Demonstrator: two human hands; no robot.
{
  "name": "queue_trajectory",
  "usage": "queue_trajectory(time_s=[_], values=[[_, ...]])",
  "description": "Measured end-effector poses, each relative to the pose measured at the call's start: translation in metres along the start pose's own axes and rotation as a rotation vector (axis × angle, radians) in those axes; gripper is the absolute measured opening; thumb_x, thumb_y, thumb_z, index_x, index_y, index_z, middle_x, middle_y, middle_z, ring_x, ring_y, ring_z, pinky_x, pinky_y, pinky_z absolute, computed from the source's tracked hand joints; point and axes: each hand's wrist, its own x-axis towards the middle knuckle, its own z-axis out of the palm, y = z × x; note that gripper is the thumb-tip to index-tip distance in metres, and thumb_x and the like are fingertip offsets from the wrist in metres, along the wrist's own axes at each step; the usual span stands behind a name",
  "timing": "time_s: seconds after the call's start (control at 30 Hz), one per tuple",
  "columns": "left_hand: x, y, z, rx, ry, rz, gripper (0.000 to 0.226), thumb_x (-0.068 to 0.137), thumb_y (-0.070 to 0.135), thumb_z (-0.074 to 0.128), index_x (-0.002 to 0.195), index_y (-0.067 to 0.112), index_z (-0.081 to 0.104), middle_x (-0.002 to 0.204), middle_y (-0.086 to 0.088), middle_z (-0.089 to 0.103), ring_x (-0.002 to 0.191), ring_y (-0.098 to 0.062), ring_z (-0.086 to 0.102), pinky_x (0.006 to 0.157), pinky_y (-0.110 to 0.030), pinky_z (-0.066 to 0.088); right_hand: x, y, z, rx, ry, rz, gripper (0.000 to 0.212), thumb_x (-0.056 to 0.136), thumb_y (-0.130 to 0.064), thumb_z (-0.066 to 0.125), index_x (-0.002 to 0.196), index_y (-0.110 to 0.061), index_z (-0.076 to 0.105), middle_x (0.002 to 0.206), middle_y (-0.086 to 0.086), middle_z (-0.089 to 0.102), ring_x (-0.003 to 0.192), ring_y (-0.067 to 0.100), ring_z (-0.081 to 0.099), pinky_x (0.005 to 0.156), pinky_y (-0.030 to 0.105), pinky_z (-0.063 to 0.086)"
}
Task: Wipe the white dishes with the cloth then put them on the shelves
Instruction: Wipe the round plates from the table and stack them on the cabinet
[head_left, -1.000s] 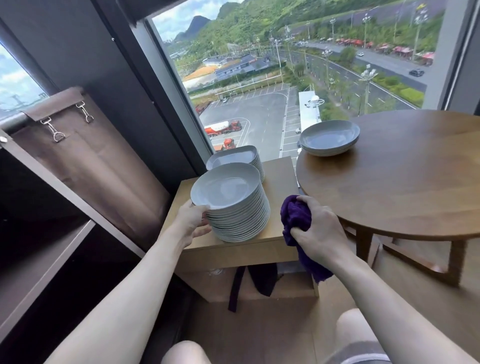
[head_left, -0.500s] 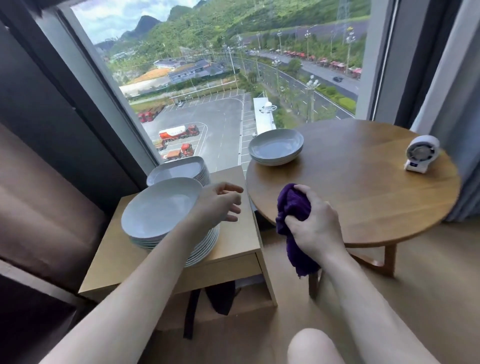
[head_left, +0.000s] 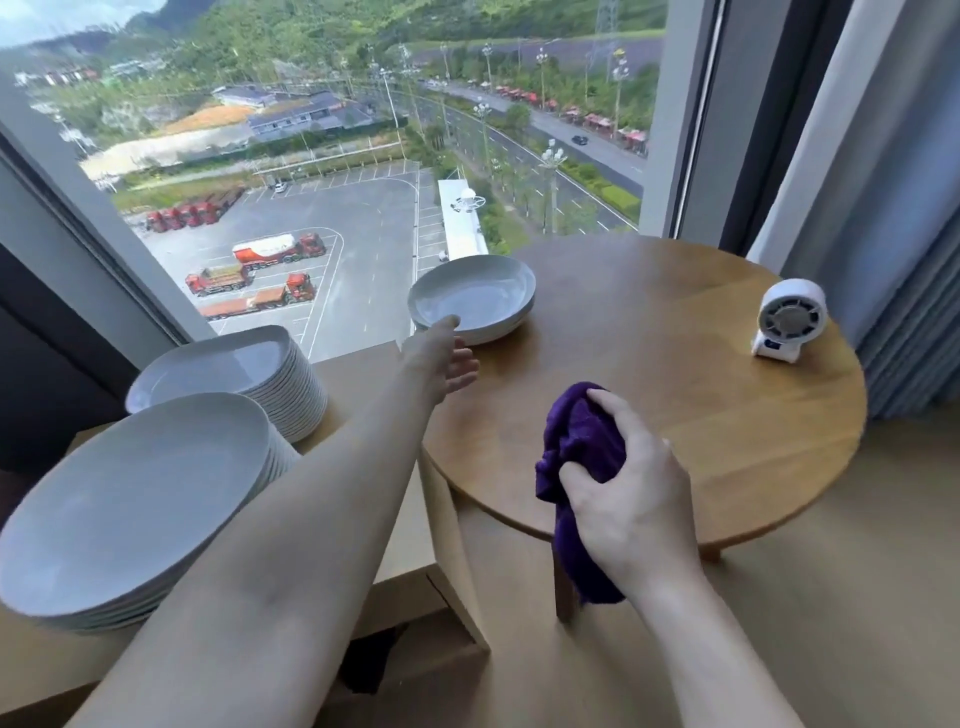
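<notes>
Left hand (head_left: 441, 358) is reaching out over the round wooden table (head_left: 675, 415), fingers spread and gripping nothing, fingertips lying at the near rim of the small stack of white bowls (head_left: 475, 299). The bowls are sitting mouth-up near the table's window edge, nested, with nothing inside the top one. Right hand (head_left: 631, 499) is clenching the purple cloth (head_left: 576, 447), bunched, its long end hanging straight down past the table edge. Two taller stacks of white plates (head_left: 130, 499) are resting face-up on the low cabinet (head_left: 363, 379) to the left. A small white fan (head_left: 789, 319) is standing on the table's far right.
</notes>
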Motion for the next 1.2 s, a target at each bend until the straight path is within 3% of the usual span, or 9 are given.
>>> queue_trajectory(time_s=[0.1,0.27,0.43,0.7,0.8,0.87,0.97,1.07,1.2], values=[[0.023,0.007,0.009,-0.029,0.074,-0.031,0.031,0.101,0.033,0.064,0.114,0.005,0.066,0.098,-0.011,0.071,0.078,-0.024,0.071,0.052,-0.033,0.059,-0.002,-0.003,0.004,-0.015,0.022,-0.036,0.064,0.079,-0.017,0.073,0.134,-0.043,0.055,0.098,-0.032,0.048,0.106,0.006,0.044,0.082,-0.008,0.026],[0.031,0.009,0.019,0.006,0.135,-0.059,0.038,0.097,0.014,0.054,0.133,0.008,0.060,0.096,-0.010,0.070,0.072,-0.022,0.070,0.045,-0.030,0.057,-0.003,-0.001,0.005,-0.048,0.021,-0.023,0.066,0.077,-0.016,0.074,0.134,-0.045,0.054,0.099,-0.033,0.049,0.106,-0.001,0.042,0.083,-0.008,0.025],[0.026,0.019,0.030,-0.045,0.155,-0.055,0.046,0.096,0.014,0.053,0.142,0.017,0.053,0.108,-0.007,0.060,0.073,-0.017,0.061,0.050,-0.029,0.057,-0.005,0.003,0.001,-0.051,-0.017,-0.014,0.065,0.077,-0.017,0.071,0.131,-0.048,0.052,0.100,-0.035,0.050,0.109,-0.021,0.033,0.084,-0.008,0.024],[-0.008,0.041,0.027,-0.299,0.093,0.020,0.045,0.097,0.010,0.056,0.141,0.013,0.049,0.129,-0.016,0.057,0.090,-0.029,0.064,0.045,-0.039,0.060,-0.002,0.007,-0.007,-0.032,0.003,-0.005,0.062,0.079,-0.017,0.072,0.134,-0.041,0.056,0.098,-0.033,0.049,0.103,-0.001,0.040,0.080,-0.010,0.023],[-0.024,0.036,0.013,-0.393,0.077,0.008,0.048,0.096,0.011,0.066,0.142,0.010,0.051,0.135,-0.016,0.056,0.114,-0.039,0.065,0.063,-0.044,0.066,-0.003,0.010,-0.011,-0.015,0.020,0.003,0.061,0.079,-0.017,0.072,0.134,-0.040,0.057,0.095,-0.031,0.047,0.105,0.007,0.046,0.080,-0.009,0.026],[-0.040,0.027,0.002,-0.454,0.044,0.021,0.049,0.096,0.010,0.067,0.142,0.007,0.050,0.133,-0.021,0.057,0.113,-0.040,0.065,0.080,-0.045,0.065,-0.005,0.011,-0.014,-0.003,0.031,0.006,0.061,0.080,-0.017,0.072,0.134,-0.039,0.057,0.094,-0.029,0.047,0.106,0.011,0.048,0.079,-0.006,0.030],[-0.069,0.008,-0.016,-0.511,-0.026,0.047,0.046,0.097,0.004,0.065,0.141,0.000,0.051,0.123,-0.027,0.063,0.102,-0.036,0.068,0.089,-0.042,0.062,-0.010,0.008,-0.021,0.013,0.044,-0.003,0.060,0.080,-0.017,0.071,0.134,-0.039,0.057,0.096,-0.024,0.053,0.109,0.016,0.052,0.085,0.010,0.035],[-0.105,-0.011,-0.036,-0.532,-0.084,0.095,0.033,0.098,0.002,0.063,0.131,-0.001,0.057,0.116,-0.026,0.064,0.100,-0.034,0.068,0.078,-0.039,0.064,-0.019,0.002,-0.027,0.035,0.031,-0.033,0.062,0.078,-0.015,0.072,0.134,-0.037,0.057,0.105,-0.020,0.061,0.112,0.019,0.055,0.093,0.025,0.041],[-0.164,-0.048,-0.065,-0.572,-0.156,0.139,0.026,0.099,-0.001,0.055,0.121,0.011,0.063,0.119,-0.020,0.063,0.101,-0.033,0.067,0.066,-0.040,0.065,-0.044,-0.012,-0.032,0.037,0.052,-0.103,0.065,0.077,-0.016,0.075,0.133,-0.044,0.055,0.104,-0.038,0.057,0.110,-0.004,0.049,0.088,0.007,0.033]])
